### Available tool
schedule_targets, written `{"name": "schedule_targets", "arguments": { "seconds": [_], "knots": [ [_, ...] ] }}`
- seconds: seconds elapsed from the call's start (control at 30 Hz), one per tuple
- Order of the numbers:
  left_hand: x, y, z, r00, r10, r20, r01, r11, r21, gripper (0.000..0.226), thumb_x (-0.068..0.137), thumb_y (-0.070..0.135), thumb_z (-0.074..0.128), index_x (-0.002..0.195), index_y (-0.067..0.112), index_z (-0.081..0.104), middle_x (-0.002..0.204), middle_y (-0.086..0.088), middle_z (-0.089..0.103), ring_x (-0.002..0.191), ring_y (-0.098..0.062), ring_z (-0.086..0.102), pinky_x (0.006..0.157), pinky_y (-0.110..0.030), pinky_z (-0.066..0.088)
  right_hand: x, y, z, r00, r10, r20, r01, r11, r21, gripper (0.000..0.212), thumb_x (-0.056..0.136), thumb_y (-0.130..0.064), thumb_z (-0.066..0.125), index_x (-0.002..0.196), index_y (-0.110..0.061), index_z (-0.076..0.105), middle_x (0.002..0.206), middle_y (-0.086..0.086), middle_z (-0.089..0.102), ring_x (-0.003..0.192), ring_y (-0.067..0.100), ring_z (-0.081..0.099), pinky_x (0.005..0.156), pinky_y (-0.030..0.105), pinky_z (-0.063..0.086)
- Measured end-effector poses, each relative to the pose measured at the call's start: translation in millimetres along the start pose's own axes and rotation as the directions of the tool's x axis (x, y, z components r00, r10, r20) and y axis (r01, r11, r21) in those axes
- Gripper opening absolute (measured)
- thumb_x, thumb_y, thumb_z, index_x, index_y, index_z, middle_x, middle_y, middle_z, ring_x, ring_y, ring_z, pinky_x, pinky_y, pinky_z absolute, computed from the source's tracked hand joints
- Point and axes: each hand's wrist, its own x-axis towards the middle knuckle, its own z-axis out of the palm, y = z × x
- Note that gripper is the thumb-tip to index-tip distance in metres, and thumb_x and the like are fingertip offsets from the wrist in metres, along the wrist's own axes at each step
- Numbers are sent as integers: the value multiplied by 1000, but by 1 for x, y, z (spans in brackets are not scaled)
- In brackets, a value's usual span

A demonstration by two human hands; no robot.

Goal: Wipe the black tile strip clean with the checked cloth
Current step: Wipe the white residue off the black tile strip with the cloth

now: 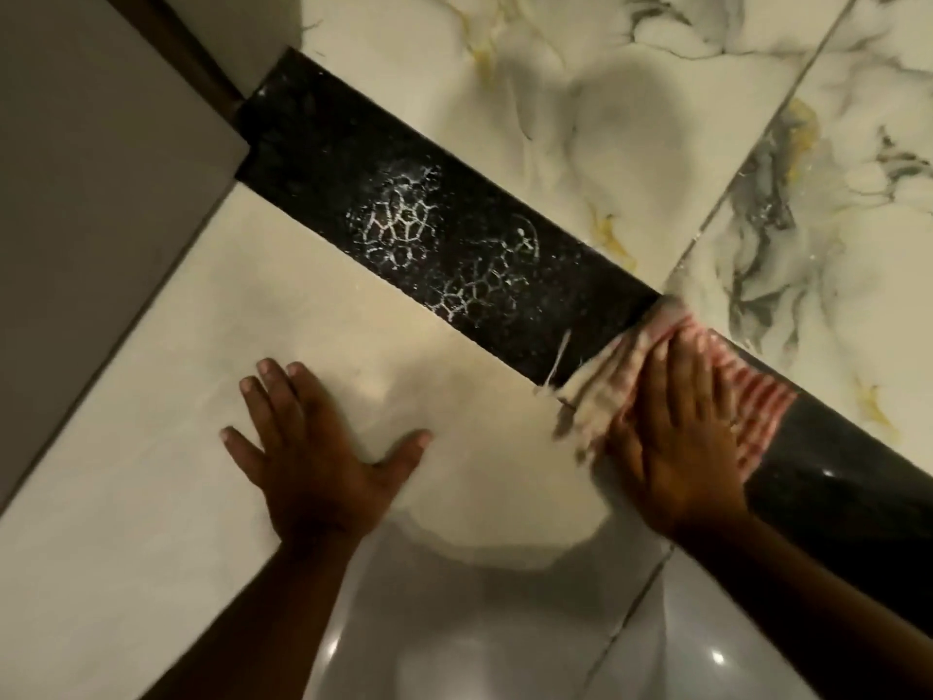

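We press our right hand (679, 431) flat on the checked cloth (621, 391) over the black tile strip (404, 194) — fingers extended, pinning it — while our left hand (318, 447) braces open and empty on the floor (151, 497), dusty white marks (399, 219) still ahead.

Tile strip (505, 255) runs slantwise across the floor, far-left to near-right. Cloth (631, 376) lies on the strip toward its near-right stretch, one edge spilling off onto the floor tile (151, 447) on my side of the strip. My right hand (676, 431) flat on the cloth. My left hand (313, 447) flat on that same floor tile, left of the cloth, apart from the strip. Dusty prints (404, 219) sit on the strip beyond the cloth, toward its far-left end. Veined tiles (555, 93) lie on the strip's far side.
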Motion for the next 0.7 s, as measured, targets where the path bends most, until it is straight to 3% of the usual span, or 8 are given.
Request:
{"name": "schedule_targets", "arguments": {
  "seconds": [0.1, 0.2, 0.33, 0.47, 0.57, 0.7],
  "knots": [
    [-3, 2, 1, 1000, 1, 20, -1, 1000, -10, 139, 64, 97, 38, 160, -1, 14, 169, -25, 7, 157, -42, 2, 117, -73, 7, 1, -57, 9, 972, -233, -10, 233, 972, 16, 67, 102, -51, 15, 153, -7, 13, 158, 21, 16, 150, 34, 4, 122, 47, -1],
    [2, 2, 1, 1000, -10, 19, 9, 1000, 2, 138, 64, 97, 38, 159, -1, 15, 169, -24, 8, 157, -43, 4, 117, -73, 7, 66, -89, 3, 945, -327, -23, 327, 945, -9, 70, 100, -50, 18, 155, -7, 10, 163, 16, 7, 151, 34, 6, 122, 54, 4],
    [3, -1, 1, 999, -2, 45, 0, 999, 40, 141, 62, 100, 37, 159, 1, 11, 169, -23, 6, 157, -40, 0, 117, -73, 7, 123, -48, -19, 976, -215, -23, 213, 975, -66, 70, 101, -53, 10, 155, -12, -4, 164, 14, -4, 152, 28, -6, 121, 47, -9],
    [15, -9, 1, 996, 78, 45, -82, 993, 82, 144, 61, 103, 32, 159, 0, 13, 169, -23, 8, 158, -39, 2, 116, -74, 6, 97, -1, -25, 993, -118, -6, 118, 992, -47, 75, 100, -55, 12, 157, -10, -5, 163, 12, -11, 149, 18, -21, 118, 34, -21],
    [18, -9, -1, 993, 104, 57, -108, 992, 71, 143, 62, 102, 32, 160, -1, 14, 169, -24, 9, 158, -41, 4, 116, -74, 5, 57, -22, -16, 974, -226, 4, 226, 971, -78, 73, 101, -54, 12, 155, -4, 8, 160, 21, 4, 151, 26, -8, 122, 38, -9],
    [17, -7, -2, 994, 99, 48, -102, 993, 62, 143, 60, 97, 40, 158, -4, 18, 168, -26, 12, 157, -43, 8, 116, -76, 7, 66, -93, -1, 878, -479, 23, 479, 874, -83, 70, 98, -46, 29, 151, -1, 25, 158, 24, 24, 149, 36, 12, 121, 54, 9]
  ]
}}
